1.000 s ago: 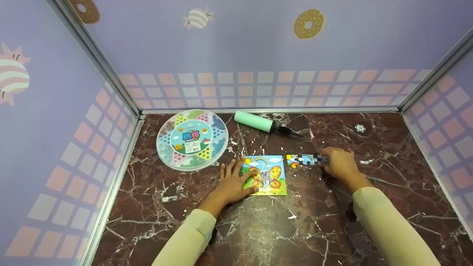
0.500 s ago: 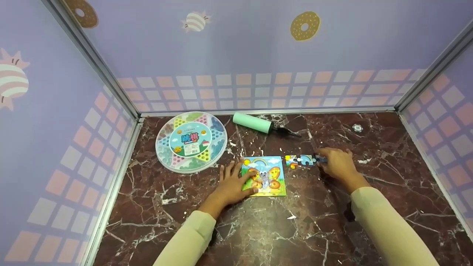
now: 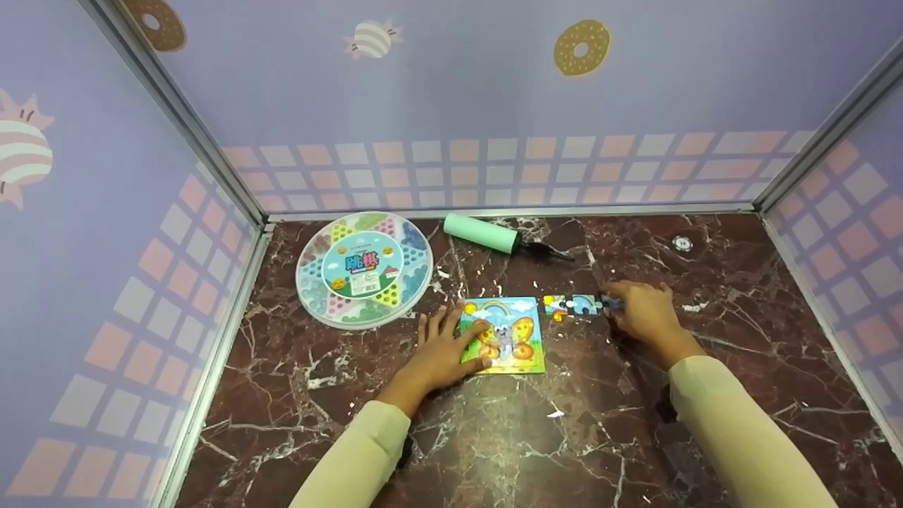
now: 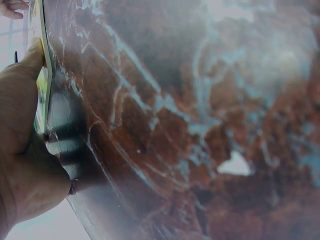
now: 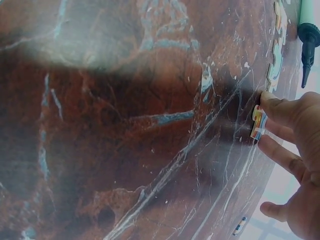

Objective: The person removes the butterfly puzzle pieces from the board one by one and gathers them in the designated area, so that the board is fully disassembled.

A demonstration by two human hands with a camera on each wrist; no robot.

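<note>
My left hand (image 3: 441, 353) rests with spread fingers over the left side of a square butterfly picture puzzle (image 3: 518, 339). Its thumb lies on the puzzle near the lower edge, as the left wrist view also shows. To the right of that board, two jigsaw pieces (image 3: 584, 305) lie joined on the table in a short row, one with a rainbow. At the right end of this row, my right hand (image 3: 643, 310) holds another jigsaw piece (image 5: 259, 122) between thumb and fingertips, low at the tabletop. Most of that piece is hidden by the hand in the head view.
A round Chinese checkers set (image 3: 363, 270) lies at the back left. Behind the puzzle is a mint-green hand pump (image 3: 481, 233) with a black nozzle. A round white-and-black chip (image 3: 682, 243) lies at the back right. Walls (image 3: 487, 169) border the dark marbled table.
The head view shifts slightly. Both hands stay almost still, the left on the butterfly puzzle and the right at the jigsaw piece.
</note>
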